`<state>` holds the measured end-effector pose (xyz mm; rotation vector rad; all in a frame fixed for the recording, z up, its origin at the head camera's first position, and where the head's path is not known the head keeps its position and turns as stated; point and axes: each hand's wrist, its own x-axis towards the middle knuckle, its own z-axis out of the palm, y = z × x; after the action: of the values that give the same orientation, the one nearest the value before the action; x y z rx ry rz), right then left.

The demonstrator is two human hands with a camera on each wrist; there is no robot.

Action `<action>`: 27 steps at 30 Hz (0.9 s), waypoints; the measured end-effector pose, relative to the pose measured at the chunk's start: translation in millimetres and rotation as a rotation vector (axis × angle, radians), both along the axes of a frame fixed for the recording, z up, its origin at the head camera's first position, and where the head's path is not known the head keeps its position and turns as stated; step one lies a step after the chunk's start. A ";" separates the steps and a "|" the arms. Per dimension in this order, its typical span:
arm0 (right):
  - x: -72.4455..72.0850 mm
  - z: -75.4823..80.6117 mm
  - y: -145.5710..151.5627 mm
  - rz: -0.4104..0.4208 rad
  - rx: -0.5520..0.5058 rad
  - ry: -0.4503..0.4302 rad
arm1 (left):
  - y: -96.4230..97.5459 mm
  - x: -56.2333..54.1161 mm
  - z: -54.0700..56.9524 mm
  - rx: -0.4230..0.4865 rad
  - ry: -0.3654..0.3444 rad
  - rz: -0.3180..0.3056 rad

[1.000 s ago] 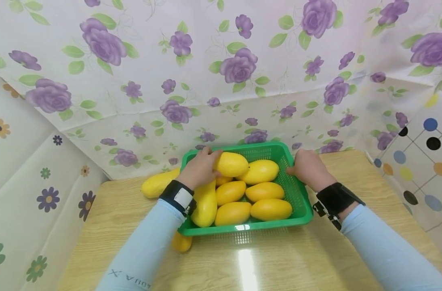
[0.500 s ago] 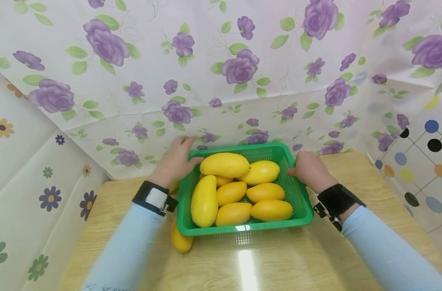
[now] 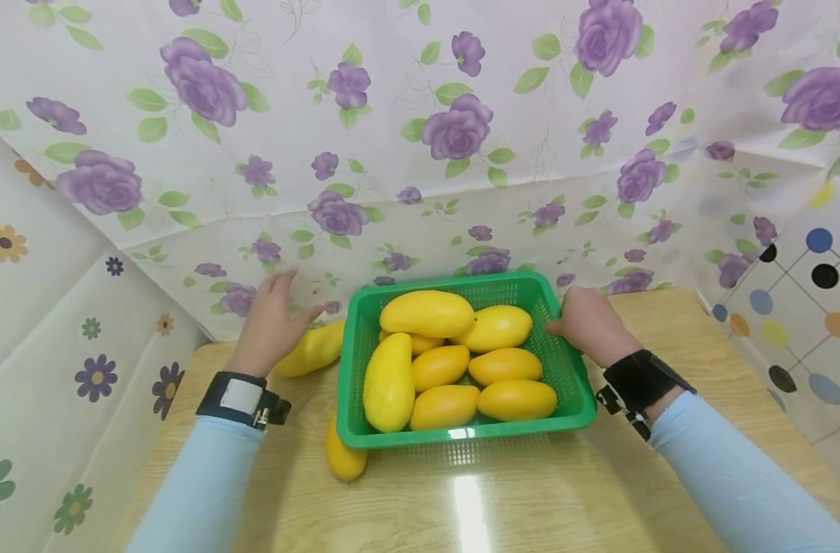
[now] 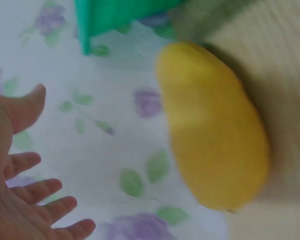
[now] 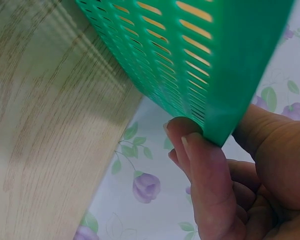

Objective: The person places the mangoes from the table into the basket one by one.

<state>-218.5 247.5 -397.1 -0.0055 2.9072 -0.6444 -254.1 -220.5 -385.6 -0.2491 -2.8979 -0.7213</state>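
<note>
A green plastic basket (image 3: 464, 438) on the wooden table holds several yellow mangoes (image 3: 510, 399). The right hand (image 3: 591, 322) grips the basket's right rim, with the thumb inside and curled fingers outside; the right wrist view shows that hand (image 5: 220, 185) pinching the rim (image 5: 240, 75). Left of the basket, the left hand (image 3: 271, 322) is over a large yellow mango (image 3: 316, 349) and holds nothing. In the left wrist view the left hand's fingers (image 4: 50, 187) are spread, apart from that mango (image 4: 215, 130). Its left end is hidden by the hand in the head view.
Another mango (image 3: 344, 457) lies by the basket's front left corner, partly under its rim. A flower-printed sheet (image 3: 420, 153) rises behind the table (image 3: 530, 499). More patterned sheets stand at the left and right sides.
The left hand has let go of a mango at the basket's back left and moved left, out of the basket, to the mango outside. The right hand stays on the rim.
</note>
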 end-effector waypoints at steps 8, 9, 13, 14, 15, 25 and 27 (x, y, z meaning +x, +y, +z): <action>-0.6 0.1 0.3 -0.003 -0.010 -0.015 | -24.8 1.6 -40.6 -0.032 -0.132 -0.003; -0.8 -0.1 0.4 -0.003 -0.012 -0.017 | -26.2 1.7 -44.7 -0.037 -0.146 -0.015; -1.2 -0.4 -0.1 -0.009 -0.011 -0.016 | -29.8 1.8 -58.4 -0.054 -0.184 -0.052; -1.1 -0.4 -0.2 -0.008 -0.009 -0.012 | -30.4 1.7 -61.1 -0.056 -0.192 -0.059; -1.2 -0.7 0.1 -0.006 -0.010 -0.008 | -30.7 1.8 -63.4 -0.056 -0.200 -0.061; 0.3 -1.9 0.3 0.002 -0.017 0.002 | -29.5 3.3 -73.8 -0.014 -0.265 -0.050; 0.2 -2.3 0.4 0.001 -0.015 0.002 | -30.3 3.8 -75.1 -0.023 -0.268 -0.046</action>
<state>-218.3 247.8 -399.4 -0.0101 2.9042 -0.6664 -250.4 -250.8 -460.7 -0.2398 -3.1637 -0.7850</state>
